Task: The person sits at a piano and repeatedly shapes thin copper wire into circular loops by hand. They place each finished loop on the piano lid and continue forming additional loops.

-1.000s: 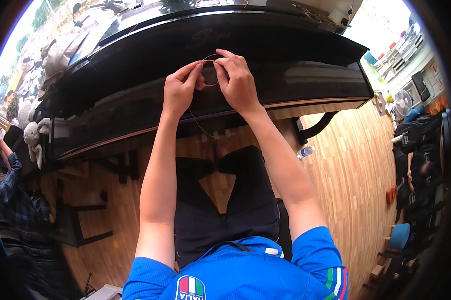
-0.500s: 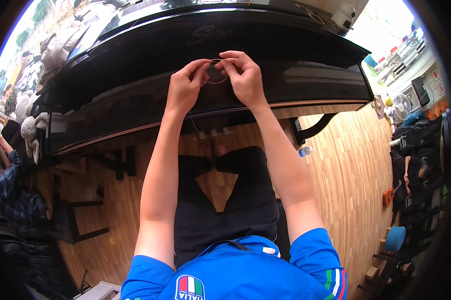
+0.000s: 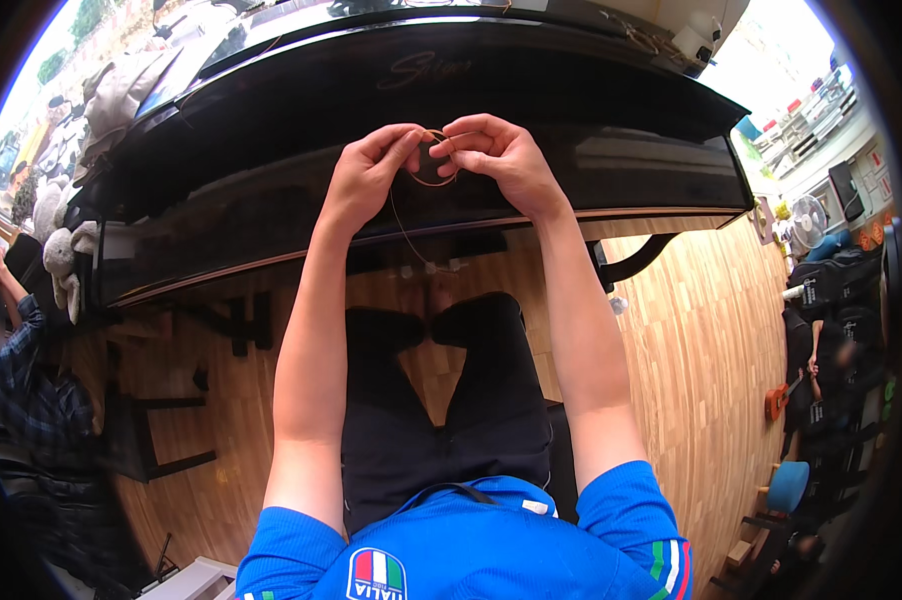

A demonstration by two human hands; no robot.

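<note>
We are holding a thin copper-coloured wire loop [image 3: 434,184] between both hands, in front of the dark face of a black upright piano [image 3: 631,165]. The left hand [image 3: 366,175] is pinching the loop's upper left, thumb and index finger pressing together on it. The right hand [image 3: 516,165] is curling round the loop's right side, fingers partly spread; we cannot tell whether they are gripping it. A thin strand [image 3: 399,222] is trailing down from beside the left hand; we cannot tell if it is joining the loop. At the piano's left end a grey plush rabbit [image 3: 61,258] is slumping; further left, a person in a plaid shirt [image 3: 16,355] is sitting. On our right, a blue-topped stool [image 3: 789,487] is standing on the wooden floor [image 3: 681,400].
</note>
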